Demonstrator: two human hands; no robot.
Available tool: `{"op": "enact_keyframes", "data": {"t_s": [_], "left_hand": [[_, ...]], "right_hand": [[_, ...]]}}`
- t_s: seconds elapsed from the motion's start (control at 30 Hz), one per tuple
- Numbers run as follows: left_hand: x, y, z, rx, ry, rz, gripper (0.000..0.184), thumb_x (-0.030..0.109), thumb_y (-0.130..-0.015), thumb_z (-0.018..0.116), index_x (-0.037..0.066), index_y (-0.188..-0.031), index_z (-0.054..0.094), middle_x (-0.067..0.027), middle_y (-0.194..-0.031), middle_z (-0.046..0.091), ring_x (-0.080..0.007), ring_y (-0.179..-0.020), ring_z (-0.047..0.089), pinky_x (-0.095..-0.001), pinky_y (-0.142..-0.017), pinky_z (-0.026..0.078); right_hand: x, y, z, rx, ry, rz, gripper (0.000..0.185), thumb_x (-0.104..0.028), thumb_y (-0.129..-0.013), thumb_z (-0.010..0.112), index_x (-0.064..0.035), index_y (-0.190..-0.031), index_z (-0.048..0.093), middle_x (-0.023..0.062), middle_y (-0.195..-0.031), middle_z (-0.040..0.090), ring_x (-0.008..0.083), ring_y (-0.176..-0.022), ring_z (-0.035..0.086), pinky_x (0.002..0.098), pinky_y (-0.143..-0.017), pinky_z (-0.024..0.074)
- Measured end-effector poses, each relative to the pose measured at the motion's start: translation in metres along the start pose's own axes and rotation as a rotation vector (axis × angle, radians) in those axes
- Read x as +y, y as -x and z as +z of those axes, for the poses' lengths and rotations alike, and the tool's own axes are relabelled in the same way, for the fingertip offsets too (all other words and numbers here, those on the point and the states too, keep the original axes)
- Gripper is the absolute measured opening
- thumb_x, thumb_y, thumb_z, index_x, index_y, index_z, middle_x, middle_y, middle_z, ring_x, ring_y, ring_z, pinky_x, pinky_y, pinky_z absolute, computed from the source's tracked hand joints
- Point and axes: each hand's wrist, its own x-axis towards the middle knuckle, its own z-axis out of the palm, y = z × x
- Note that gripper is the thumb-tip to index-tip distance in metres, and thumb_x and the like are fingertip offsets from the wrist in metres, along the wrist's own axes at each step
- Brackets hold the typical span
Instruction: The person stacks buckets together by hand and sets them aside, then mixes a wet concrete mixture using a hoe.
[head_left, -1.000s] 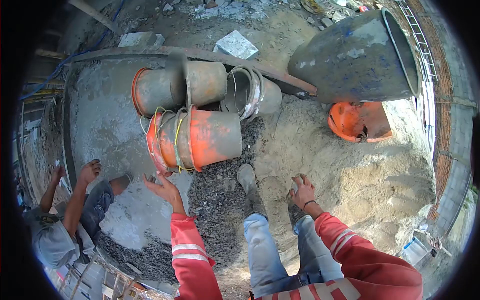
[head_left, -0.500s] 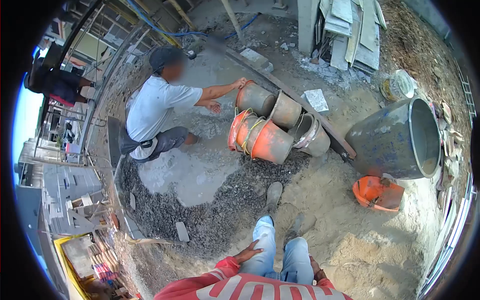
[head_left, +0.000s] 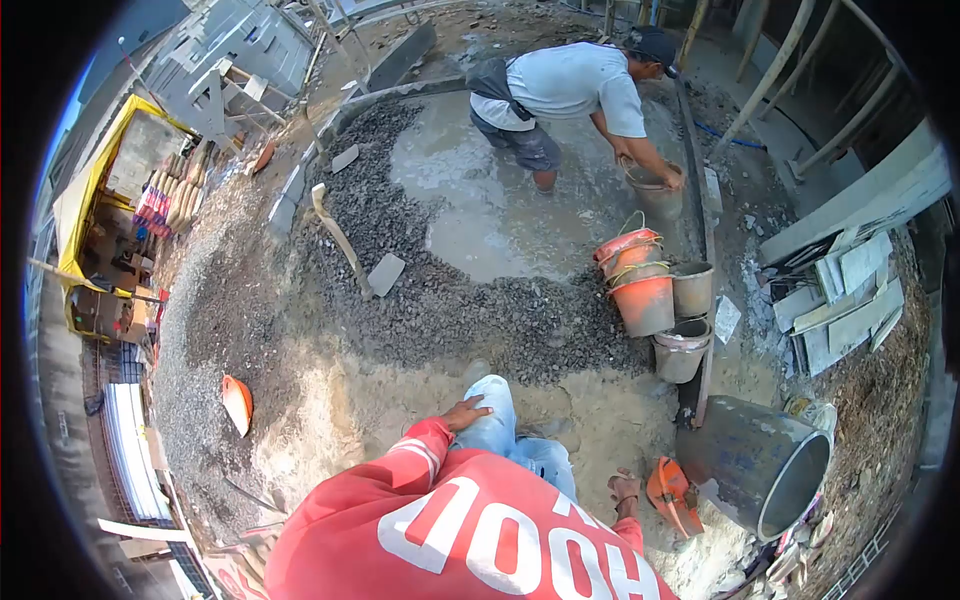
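1. Left hand (head_left: 466, 413): resting on the knee of the jeans (head_left: 490, 405), fingers loosely straight over the cloth, holding nothing. Could slide off with a sudden shift of weight.
2. Right hand (head_left: 625, 486): held low, fingers seemingly part-spread, apparently empty; cannot tell the exact curl at this size. Could get scraped by a hasty, unsighted grab.
3. Orange tub (head_left: 672, 500): lying on the sand (head_left: 600, 400), just beside the right hand but apart from it, close against the barrel (head_left: 745, 455). Probably rough along the broken edge, so likely to nick bare skin.
4. Barrel: on its side, mouth turned away. Might roll after a knock, because of the round wall and uneven ground, and pinch fingers against the tub.
5. Boot (head_left: 475, 372): planted where sand meets gravel (head_left: 480, 320). Could skid, from poor grip on loose stones.
6. Stacked buckets (head_left: 643, 305): tilted near the board (head_left: 705, 370). Might tumble if nudged.
7. Co-worker (head_left: 570, 90): bent over the wet cement (head_left: 480, 240), hands (head_left: 674, 180) at the grey bucket (head_left: 657, 207). Could splash or overbalance, from stooping and leaning far forward.
8. Hoe (head_left: 343, 243): lying across the gravel. Easy to trip over when looking elsewhere.
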Motion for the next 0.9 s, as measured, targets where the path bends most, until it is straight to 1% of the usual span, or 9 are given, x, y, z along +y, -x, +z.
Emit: {"op": "enact_keyframes", "data": {"t_s": [0.23, 0.4, 0.43, 0.53, 0.63, 0.67, 0.73, 0.83, 0.9], "left_hand": [[-0.083, 0.035, -0.043, 0.163, 0.311, -0.157, 0.077, 0.061, -0.082, 0.061, 0.014, -0.141, 0.047, -0.0221, -0.148, 0.039, -0.0389, -0.137, 0.037, -0.0427, -0.111, 0.033], [-0.198, 0.008, -0.065, 0.622, 0.504, -0.261, 0.056, 0.054, -0.08, 0.064, 0.011, -0.115, 0.068, -0.0222, -0.12, 0.063, -0.0351, -0.119, 0.056, -0.0407, -0.103, 0.041], [-0.215, 0.006, -0.081, 0.642, 0.527, -0.265, 0.056, 0.054, -0.08, 0.064, 0.011, -0.115, 0.068, -0.0222, -0.12, 0.063, -0.0351, -0.119, 0.056, -0.0407, -0.103, 0.041], [-0.266, 0.0, -0.108, 0.633, 0.595, -0.388, 0.042, 0.039, -0.083, 0.067, 0.006, -0.109, 0.07, -0.0148, -0.103, 0.071, -0.0272, -0.089, 0.068, -0.0349, -0.081, 0.053], [-0.317, -0.014, -0.113, 0.743, 0.85, -0.386, 0.038, 0.033, -0.087, 0.066, 0.005, -0.113, 0.067, -0.0112, -0.098, 0.071, -0.0213, -0.081, 0.069, -0.0328, -0.073, 0.054], [-0.325, -0.015, -0.118, 0.728, 0.864, -0.413, 0.038, 0.033, -0.087, 0.066, 0.005, -0.113, 0.067, -0.0112, -0.098, 0.071, -0.0213, -0.081, 0.069, -0.0328, -0.073, 0.054], [-0.329, -0.005, -0.134, 0.772, 1.27, -0.185, 0.034, 0.03, -0.091, 0.062, 0.006, -0.116, 0.063, -0.0081, -0.094, 0.071, -0.0161, -0.08, 0.068, -0.0298, -0.065, 0.053], [-0.305, 0.018, -0.168, 0.78, 1.278, -0.372, 0.031, 0.028, -0.092, 0.062, 0.008, -0.116, 0.062, -0.0064, -0.092, 0.07, -0.0142, -0.078, 0.067, -0.0274, -0.063, 0.051], [-0.319, 0.008, -0.143, 0.795, 1.383, -0.284, 0.032, 0.029, -0.092, 0.062, 0.009, -0.117, 0.061, -0.0053, -0.094, 0.069, -0.0149, -0.076, 0.067, -0.0261, -0.062, 0.05]], "right_hand": [[-0.06, 0.004, 0.04, -0.079, -0.185, -0.044, 0.033, -0.009, -0.084, 0.056, -0.0113, -0.118, 0.055, 0.0065, -0.094, 0.068, 0.0221, -0.07, 0.069, 0.0374, -0.059, 0.0477], [-0.109, -0.002, 0.119, -0.063, -0.156, -0.032, 0.023, -0.01, -0.086, 0.056, -0.0104, -0.109, 0.059, 0.007, -0.088, 0.068, 0.024, -0.071, 0.07, 0.0408, -0.054, 0.0519], [-0.138, 0.008, 0.153, 0.145, 0.149, -0.074, 0.021, -0.011, -0.083, 0.058, -0.0092, -0.104, 0.062, 0.0098, -0.087, 0.069, 0.0246, -0.072, 0.07, 0.0421, -0.061, 0.0552], [-0.275, 0.077, 0.257, 0.242, 0.688, -0.695, 0.029, -0.012, -0.076, 0.066, -0.0063, -0.105, 0.066, 0.0152, -0.091, 0.071, 0.0266, -0.083, 0.07, 0.0378, -0.076, 0.0552], [-0.462, 0.202, 0.401, -0.041, 0.625, -1.219, 0.03, -0.004, -0.076, 0.066, -0.0051, -0.106, 0.063, 0.0133, -0.095, 0.069, 0.0285, -0.088, 0.067, 0.0388, -0.081, 0.052], [-0.518, 0.237, 0.448, -0.041, 0.648, -1.563, 0.036, -0.003, -0.074, 0.068, -0.0069, -0.109, 0.062, 0.0143, -0.099, 0.067, 0.0324, -0.092, 0.065, 0.0412, -0.083, 0.051], [-0.616, 0.307, 0.539, -0.02, 0.807, -1.833, 0.042, -0.005, -0.072, 0.069, -0.0099, -0.113, 0.06, 0.0116, -0.11, 0.06, 0.0309, -0.111, 0.056, 0.0447, -0.1, 0.039], [-0.724, 0.321, 0.666, 0.18, 1.064, -2.257, 0.044, -0.005, -0.077, 0.062, -0.0112, -0.121, 0.056, 0.0157, -0.139, 0.045, 0.034, -0.137, 0.035, 0.0556, -0.11, 0.0266], [-0.779, 0.297, 0.731, 0.46, 1.361, -2.379, 0.042, -0.008, -0.083, 0.059, -0.0141, -0.124, 0.055, 0.0144, -0.141, 0.042, 0.0311, -0.139, 0.032, 0.0586, -0.11, 0.0247]]}}
